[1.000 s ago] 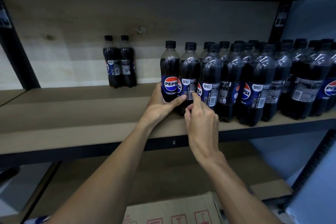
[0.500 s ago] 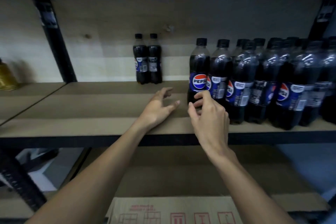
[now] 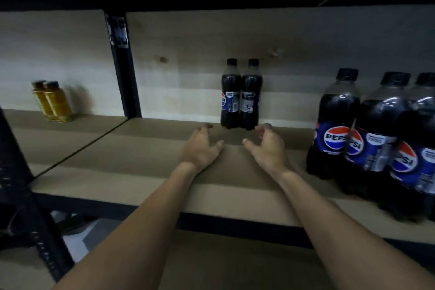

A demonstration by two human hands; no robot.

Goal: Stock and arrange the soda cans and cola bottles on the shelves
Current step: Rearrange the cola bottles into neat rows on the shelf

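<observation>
Two dark Pepsi bottles [image 3: 241, 94] stand side by side at the back of the wooden shelf [image 3: 141, 155], against the rear panel. My left hand [image 3: 200, 148] and my right hand [image 3: 268, 146] reach into the shelf just in front of that pair, one on each side, fingers loosely spread and holding nothing. Neither hand touches a bottle. A packed group of Pepsi bottles [image 3: 376, 139] fills the shelf's right end, with labels facing out.
A black upright post [image 3: 122, 66] divides this bay from the left bay, where two yellow bottles [image 3: 53, 101] stand at the back. Another shelf board lies above. A lower shelf shows below my forearms, and a black frame leg [image 3: 30, 207] crosses the lower left.
Both hands left the front bottle of the right group and moved left and deeper, toward the pair at the back. The view swung left, bringing the yellow bottles into sight.
</observation>
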